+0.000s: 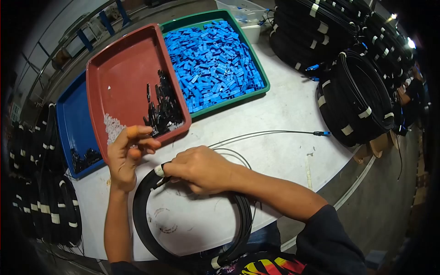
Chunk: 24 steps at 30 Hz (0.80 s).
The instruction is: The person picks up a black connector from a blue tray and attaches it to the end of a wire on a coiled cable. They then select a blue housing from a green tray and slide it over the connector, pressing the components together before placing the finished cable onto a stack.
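Note:
A coil of black cable (140, 201), bound with white tape, lies at the table's front edge, its lower part against my body. My right hand (199, 169) is closed around the coil's upper part, beside a white tape band. Out of the coil runs a thin cable (256, 133) that ends in a blue-tipped connector (321, 133) on the right. My left hand (126, 153) is raised at the near edge of the red tray (121, 68), fingers bent and apart, with orange coverings on some tips. Nothing shows between them. That tray holds black pieces (162, 107) and small whitish pieces (112, 127).
A green tray (229, 101) full of blue connector pieces (211, 64) adjoins the red one. On the left sits a blue tray (73, 119) with black pieces. Stacked cable coils (353, 98) stand at right, more coils (46, 206) at left. Another person (412, 94) is at far right.

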Each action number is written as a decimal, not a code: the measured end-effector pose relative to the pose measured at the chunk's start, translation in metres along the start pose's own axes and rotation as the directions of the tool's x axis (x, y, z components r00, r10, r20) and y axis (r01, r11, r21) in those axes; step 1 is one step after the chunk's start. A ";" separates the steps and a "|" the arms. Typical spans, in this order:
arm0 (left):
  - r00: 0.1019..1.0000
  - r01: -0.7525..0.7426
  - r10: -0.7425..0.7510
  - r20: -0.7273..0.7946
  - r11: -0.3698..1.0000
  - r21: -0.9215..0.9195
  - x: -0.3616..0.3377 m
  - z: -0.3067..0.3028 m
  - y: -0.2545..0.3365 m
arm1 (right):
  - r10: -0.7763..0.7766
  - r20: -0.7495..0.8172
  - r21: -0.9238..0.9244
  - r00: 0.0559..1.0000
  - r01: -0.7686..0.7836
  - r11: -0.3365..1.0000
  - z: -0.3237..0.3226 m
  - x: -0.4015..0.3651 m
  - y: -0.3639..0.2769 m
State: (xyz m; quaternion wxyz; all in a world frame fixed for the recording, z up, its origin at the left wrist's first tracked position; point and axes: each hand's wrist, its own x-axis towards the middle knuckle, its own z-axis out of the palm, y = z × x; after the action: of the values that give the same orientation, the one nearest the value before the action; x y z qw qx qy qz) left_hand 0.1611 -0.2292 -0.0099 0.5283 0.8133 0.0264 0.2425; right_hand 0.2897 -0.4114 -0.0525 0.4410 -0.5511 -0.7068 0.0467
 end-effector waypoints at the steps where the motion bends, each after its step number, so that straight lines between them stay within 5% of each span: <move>1: 0.999 -0.040 0.038 0.034 0.998 0.057 0.015 0.002 0.002 | 0.005 -0.022 0.024 1.000 -0.005 1.000 0.000 0.000 -0.001; 6: 0.927 -0.315 0.174 0.331 0.842 0.438 0.089 0.022 0.029 | 0.028 -0.022 0.051 0.999 -0.027 0.998 0.004 -0.002 0.006; 7: 0.877 -0.448 0.274 0.395 0.763 0.466 0.102 0.026 0.022 | 0.021 -0.009 0.000 1.000 -0.021 1.000 0.004 -0.002 0.005; 12: 0.741 -0.663 0.316 0.592 0.483 0.572 0.158 0.056 0.014 | 0.030 0.021 0.013 0.999 -0.031 0.999 0.003 -0.002 0.003; 19: 0.609 -0.788 0.427 0.669 0.222 0.575 0.213 0.092 -0.033 | 0.084 0.099 0.078 0.992 -0.091 0.993 0.000 -0.001 0.004; 24: 0.628 -0.771 0.339 0.700 0.152 0.618 0.226 0.111 -0.045 | 0.092 0.111 0.082 0.990 -0.101 0.991 0.000 -0.002 0.003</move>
State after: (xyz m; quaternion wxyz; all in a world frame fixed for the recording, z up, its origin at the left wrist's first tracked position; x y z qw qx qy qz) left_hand 0.4166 -0.2354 -0.0019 -0.1307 0.9334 -0.2692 0.1979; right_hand 0.2917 -0.4124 -0.0552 0.4234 -0.5618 -0.6991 0.1282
